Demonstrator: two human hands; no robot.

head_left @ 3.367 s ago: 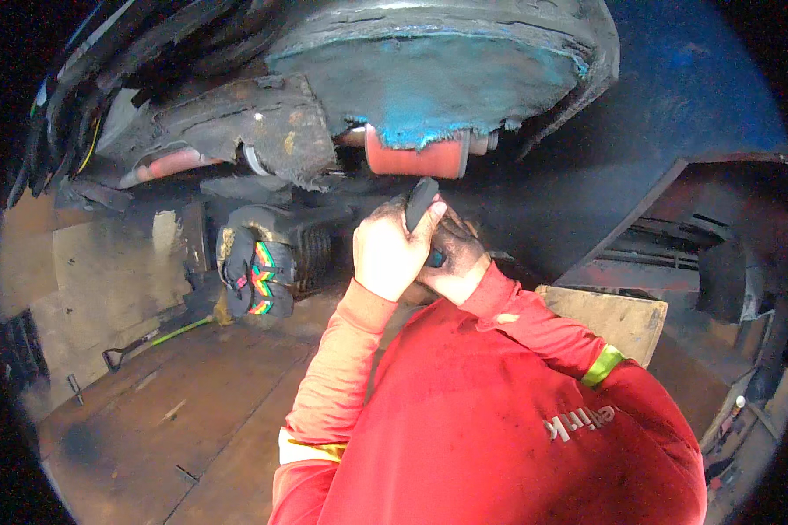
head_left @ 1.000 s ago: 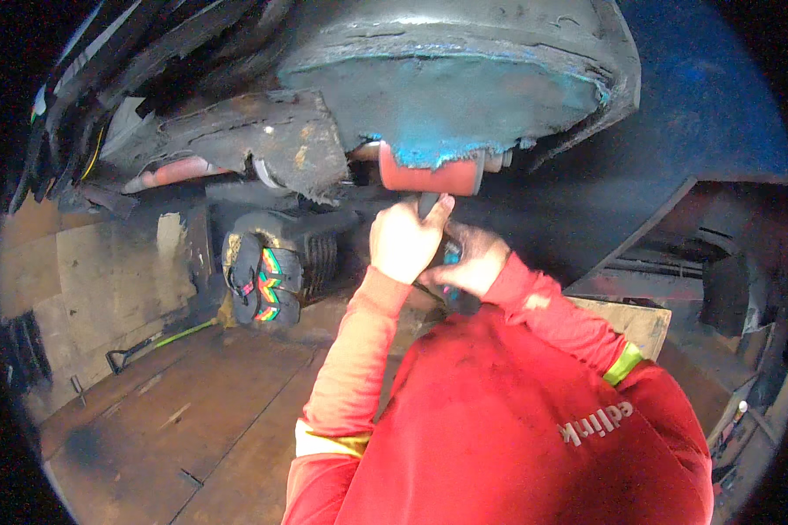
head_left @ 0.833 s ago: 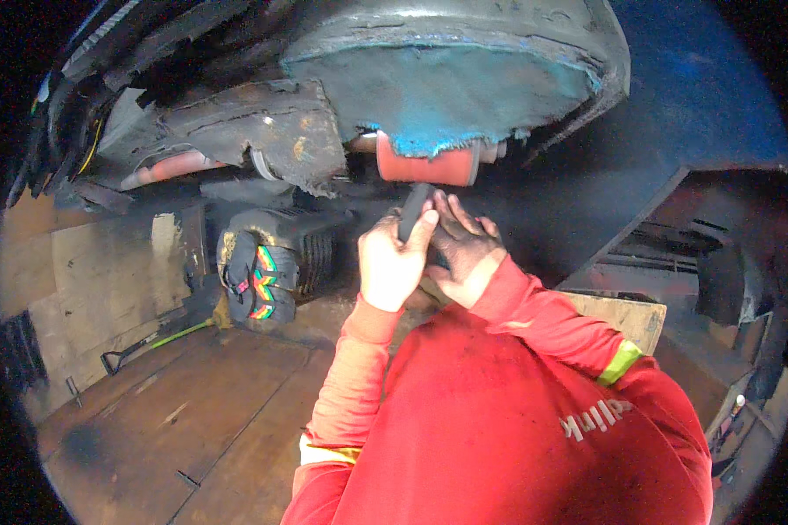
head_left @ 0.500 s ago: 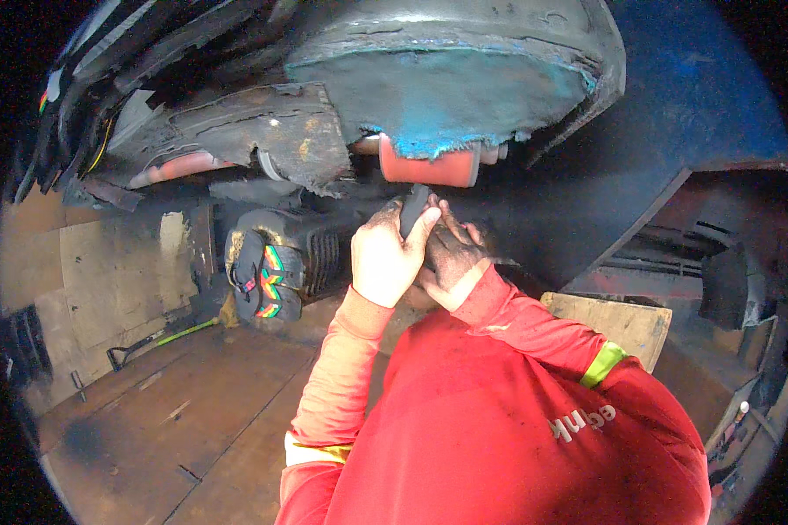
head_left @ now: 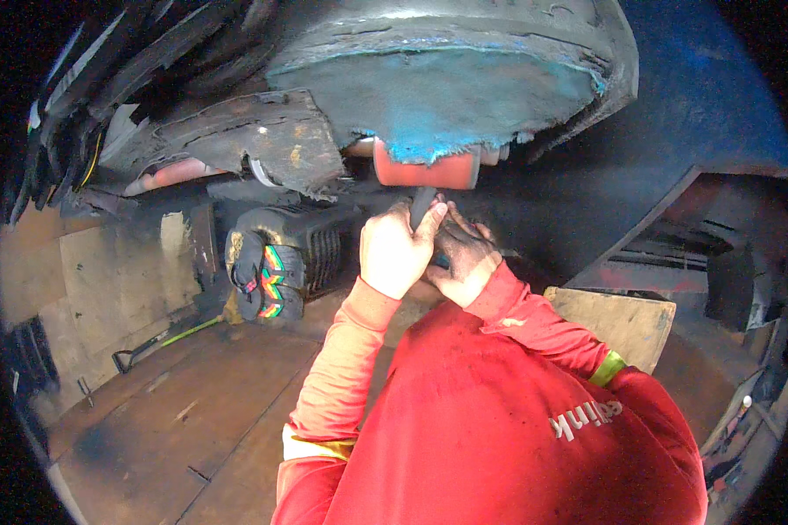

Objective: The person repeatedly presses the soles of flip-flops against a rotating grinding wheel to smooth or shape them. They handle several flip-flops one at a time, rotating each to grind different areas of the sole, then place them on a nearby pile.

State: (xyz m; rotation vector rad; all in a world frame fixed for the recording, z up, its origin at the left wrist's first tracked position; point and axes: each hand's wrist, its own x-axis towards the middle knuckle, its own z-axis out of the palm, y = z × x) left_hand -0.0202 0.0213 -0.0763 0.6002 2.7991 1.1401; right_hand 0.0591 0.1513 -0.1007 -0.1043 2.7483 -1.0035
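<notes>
A dark flip-flop point(head_left: 423, 206), seen nearly edge-on, is pinched between the thumb and fingers of my left hand point(head_left: 394, 255). Pressed close beside it, my right hand point(head_left: 468, 254) has its dust-blackened fingers curled against the same piece; part of their grip is hidden. The flip-flop's upper end meets the lower edge of a red sanding drum point(head_left: 427, 171), or lies just under it; I cannot tell whether they touch. Several black flip-flops with red, yellow and green zigzag edges point(head_left: 272, 280) stand stacked to the left of my hands.
A ragged, blue-dusted cover point(head_left: 438, 96) hangs over the drum. Left of it, a torn dark flap point(head_left: 263, 140) partly covers another red roller point(head_left: 173, 173). A wooden board point(head_left: 611, 325) stands right of my arm. A green-handled tool point(head_left: 179, 333) lies at the left wall.
Both hands have shifted slightly to the right with the flip-flop, which now leans a little more to the right. My grip looks the same.
</notes>
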